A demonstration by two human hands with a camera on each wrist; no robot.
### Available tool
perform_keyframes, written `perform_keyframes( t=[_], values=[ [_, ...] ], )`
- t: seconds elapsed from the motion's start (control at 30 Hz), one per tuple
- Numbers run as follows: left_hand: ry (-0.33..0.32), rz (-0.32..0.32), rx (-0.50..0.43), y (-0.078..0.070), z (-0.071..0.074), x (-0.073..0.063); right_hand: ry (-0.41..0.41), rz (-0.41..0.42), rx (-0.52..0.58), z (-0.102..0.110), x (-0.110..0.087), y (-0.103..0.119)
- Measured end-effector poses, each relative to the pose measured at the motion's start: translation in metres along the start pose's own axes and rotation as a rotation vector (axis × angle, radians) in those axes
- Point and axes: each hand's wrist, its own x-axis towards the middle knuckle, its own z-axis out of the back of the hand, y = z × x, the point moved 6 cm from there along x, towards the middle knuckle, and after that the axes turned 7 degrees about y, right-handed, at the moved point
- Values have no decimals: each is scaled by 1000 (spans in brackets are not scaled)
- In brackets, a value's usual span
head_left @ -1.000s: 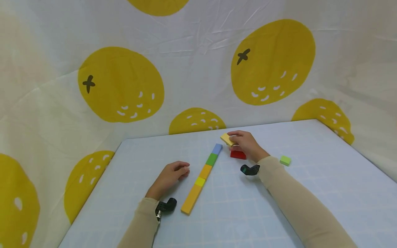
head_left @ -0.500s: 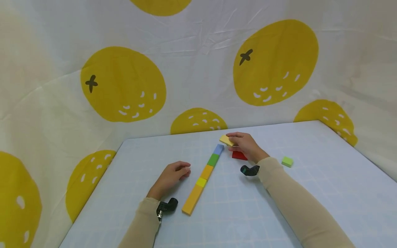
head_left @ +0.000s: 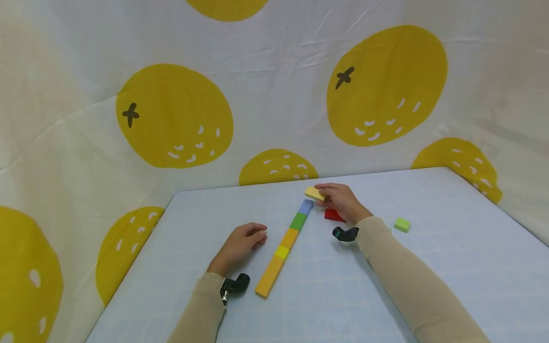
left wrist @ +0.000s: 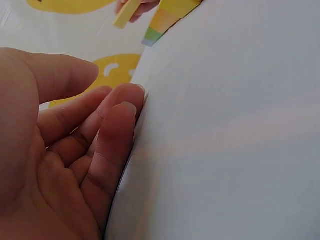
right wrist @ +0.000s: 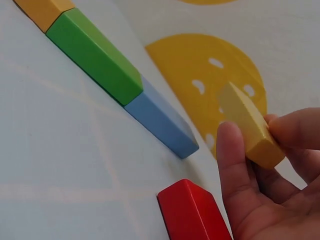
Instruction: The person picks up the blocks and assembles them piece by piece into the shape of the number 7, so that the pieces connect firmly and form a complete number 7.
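My right hand (head_left: 340,202) pinches a pale yellow block (right wrist: 250,127) between thumb and fingers, held above the table beyond the far end of a row of blocks. That row runs end to end: a blue block (right wrist: 162,120) farthest away, then a green block (right wrist: 95,55), an orange block (head_left: 288,239), a bright yellow block (head_left: 281,252) and a long orange block (head_left: 270,276) nearest me. Just below the right hand lies a red block (right wrist: 192,212), apart from the row. Left of the row, my left hand (head_left: 240,243) rests on the table, fingers loosely bent and holding nothing.
A small light green block (head_left: 402,225) lies on the table to the right of my right forearm. The table (head_left: 343,295) has a pale checked cover. Behind it hangs a white cloth (head_left: 283,105) printed with big yellow fruit.
The pale yellow block has tilted a little in my right hand, turning more crosswise. The whole head view has shifted slightly; the left hand and the row of blocks look unchanged.
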Motion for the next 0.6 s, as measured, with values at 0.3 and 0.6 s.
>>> perform_keyframes(
  t=[0.3,0.6],
  values=[
    [3,-9,9,1,1,2,-44,-45,-31,-2,2,2],
    [11,-22,19,1,1,1,-81,-43,-48,-1,8,3]
  ],
)
